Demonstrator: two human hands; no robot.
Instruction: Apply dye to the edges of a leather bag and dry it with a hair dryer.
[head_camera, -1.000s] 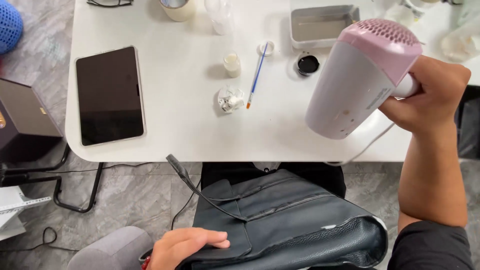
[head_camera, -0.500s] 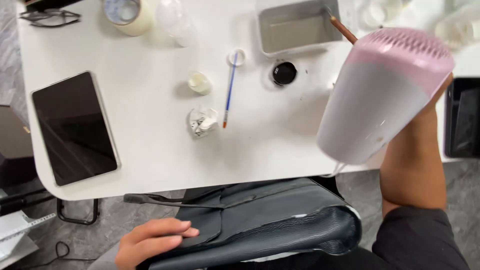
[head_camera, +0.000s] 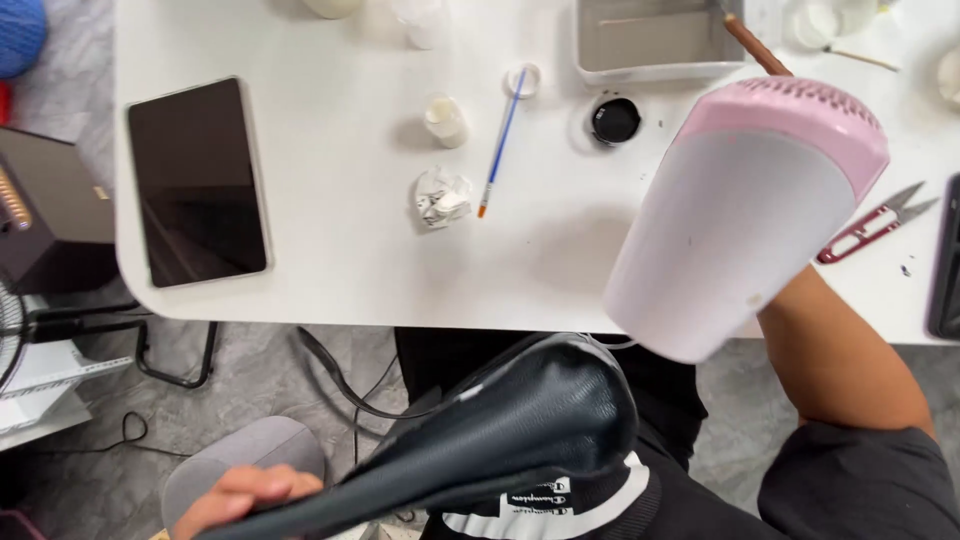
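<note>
A dark bag (head_camera: 500, 440) is held up by the left hand (head_camera: 240, 495) at the lap, closed on its lower edge. A dryer (head_camera: 745, 215) is aimed at it; the right hand is hidden behind it, grip unclear. Drying appears underway. Beyond, a brush (head_camera: 500, 140) lies on the table (head_camera: 330, 250).

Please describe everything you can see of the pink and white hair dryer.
The hair dryer has a smooth white plastic barrel that widens toward a pink rear cap with fine vent slits. It is held in the air above the near edge of the white table, tilted, its open nozzle pointing down toward the black leather piece. The handle and the right hand are hidden behind the barrel; only the forearm shows.
</note>
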